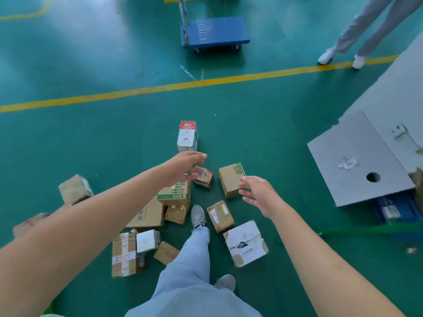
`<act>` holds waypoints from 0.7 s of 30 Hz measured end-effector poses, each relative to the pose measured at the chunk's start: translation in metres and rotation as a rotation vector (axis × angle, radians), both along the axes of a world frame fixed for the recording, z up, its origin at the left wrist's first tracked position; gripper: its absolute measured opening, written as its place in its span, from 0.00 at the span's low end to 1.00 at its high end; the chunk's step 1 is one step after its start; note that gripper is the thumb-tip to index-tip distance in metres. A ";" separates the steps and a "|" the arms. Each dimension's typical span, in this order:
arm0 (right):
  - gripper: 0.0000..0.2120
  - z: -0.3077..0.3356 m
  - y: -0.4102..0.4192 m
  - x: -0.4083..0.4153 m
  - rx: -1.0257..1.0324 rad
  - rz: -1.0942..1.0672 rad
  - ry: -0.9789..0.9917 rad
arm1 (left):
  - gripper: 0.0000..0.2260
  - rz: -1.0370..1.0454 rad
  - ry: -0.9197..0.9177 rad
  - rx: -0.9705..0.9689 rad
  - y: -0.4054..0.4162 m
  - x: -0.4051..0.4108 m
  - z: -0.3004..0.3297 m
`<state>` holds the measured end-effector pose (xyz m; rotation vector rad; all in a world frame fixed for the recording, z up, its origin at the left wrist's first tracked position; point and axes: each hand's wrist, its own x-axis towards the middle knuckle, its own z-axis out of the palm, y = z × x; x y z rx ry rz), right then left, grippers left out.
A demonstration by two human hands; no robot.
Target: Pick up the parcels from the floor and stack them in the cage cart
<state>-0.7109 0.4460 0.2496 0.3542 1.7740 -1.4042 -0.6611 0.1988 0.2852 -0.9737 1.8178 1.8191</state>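
Your left hand [185, 167] is extended over the parcels with fingers spread and relaxed; it grips nothing. Your right hand [258, 193] is likewise spread wide, palm turned inward, empty, its fingertips in front of a brown box [231, 179] with green print.

The floor [114, 145] is smooth green coating, glossy, crossed by a yellow line [160, 88]. A blue platform trolley [215, 33] stands beyond that line; a second person's legs [366, 28] stand at the far right edge. Grey sheets [357, 161], one with a round hole, lie at the right.

Parcels are scattered on the floor around your forward shoe [198, 216]: corrugated brown cartons, a taped carton [124, 255], a small white box [147, 240], a white scuffed box [246, 243], and a red-and-white upright box [187, 136] farthest out. The cage cart is not in view.
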 end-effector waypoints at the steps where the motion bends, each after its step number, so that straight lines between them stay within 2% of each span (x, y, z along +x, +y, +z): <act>1: 0.13 0.000 -0.015 -0.009 0.008 0.027 0.002 | 0.09 0.026 0.001 0.002 -0.014 -0.003 -0.003; 3: 0.13 -0.005 -0.052 -0.031 0.033 0.091 -0.009 | 0.11 0.096 -0.008 0.007 -0.049 -0.011 -0.016; 7: 0.11 -0.022 -0.125 -0.082 0.081 0.226 -0.022 | 0.07 0.174 -0.021 0.047 -0.112 -0.042 -0.044; 15: 0.09 -0.065 -0.293 -0.213 0.207 0.415 -0.040 | 0.12 0.247 -0.117 0.084 -0.247 -0.151 -0.104; 21: 0.08 -0.084 -0.381 -0.288 0.270 0.511 -0.030 | 0.15 0.295 -0.144 0.104 -0.328 -0.208 -0.125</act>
